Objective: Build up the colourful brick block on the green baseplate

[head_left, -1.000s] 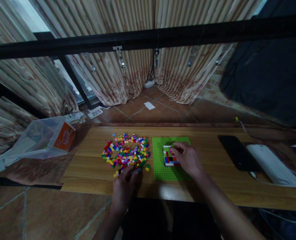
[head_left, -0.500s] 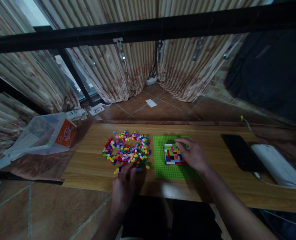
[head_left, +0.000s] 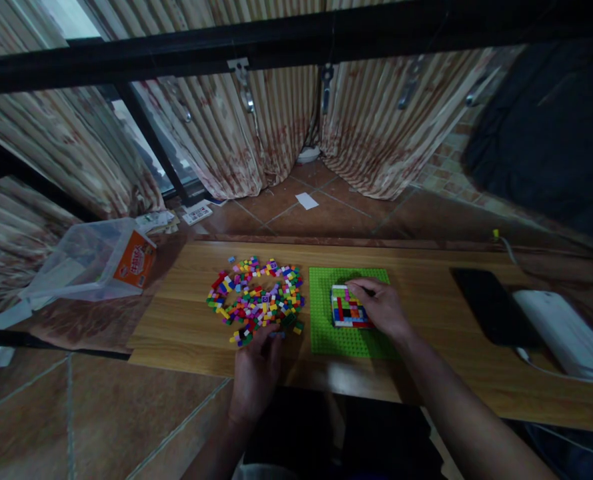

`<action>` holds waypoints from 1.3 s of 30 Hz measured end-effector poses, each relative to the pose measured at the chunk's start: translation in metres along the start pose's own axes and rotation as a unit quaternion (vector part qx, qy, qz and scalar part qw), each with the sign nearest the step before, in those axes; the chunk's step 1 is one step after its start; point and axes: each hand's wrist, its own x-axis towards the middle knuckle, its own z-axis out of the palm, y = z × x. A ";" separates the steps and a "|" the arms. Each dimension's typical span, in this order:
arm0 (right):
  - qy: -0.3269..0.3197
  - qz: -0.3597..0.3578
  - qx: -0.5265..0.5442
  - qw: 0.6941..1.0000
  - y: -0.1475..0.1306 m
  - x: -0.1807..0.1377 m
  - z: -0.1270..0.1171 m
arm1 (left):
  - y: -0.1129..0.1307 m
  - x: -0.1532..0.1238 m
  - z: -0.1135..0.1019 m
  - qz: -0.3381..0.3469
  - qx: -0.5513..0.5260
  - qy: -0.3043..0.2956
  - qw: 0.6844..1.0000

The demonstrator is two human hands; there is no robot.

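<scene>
Wooden table (head_left: 426,373): one green baseplate (head_left: 346,337), one brick pile (head_left: 256,300), two hands.

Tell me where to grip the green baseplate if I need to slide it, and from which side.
Probably the bare near edge of the green baseplate, pinched from the person's side. It lies flat on the table; the right hand and block patch cover its middle, and the loose bricks by the left hand crowd its left edge.

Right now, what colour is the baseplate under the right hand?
Bright green baseplate, clearest in the head view.
</scene>
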 end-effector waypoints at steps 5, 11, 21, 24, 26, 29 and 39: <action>0.000 -0.001 -0.018 1.000 -0.003 -0.003 0.002 | 0.007 0.002 -0.003 0.009 -0.022 -0.003 1.000; -0.030 0.007 -0.010 0.999 0.003 0.002 -0.002 | 0.010 0.004 -0.019 0.035 0.006 0.021 0.999; 0.001 -0.225 -0.170 0.959 -0.050 -0.042 0.027 | -0.024 -0.023 -0.035 0.019 0.075 0.010 0.997; -0.090 -0.249 -0.177 0.948 -0.069 -0.059 0.060 | -0.026 -0.023 -0.032 0.016 0.088 0.004 0.996; -0.112 -0.238 -0.189 0.946 -0.074 -0.063 0.078 | -0.027 -0.021 -0.030 0.018 0.093 0.004 0.995; -0.117 -0.215 -0.216 0.945 -0.074 -0.063 0.092 | -0.029 -0.018 -0.030 0.022 0.098 -0.002 0.995; -0.108 -0.216 -0.228 0.943 -0.078 -0.055 0.098 | -0.038 -0.010 -0.030 0.038 0.116 -0.015 0.992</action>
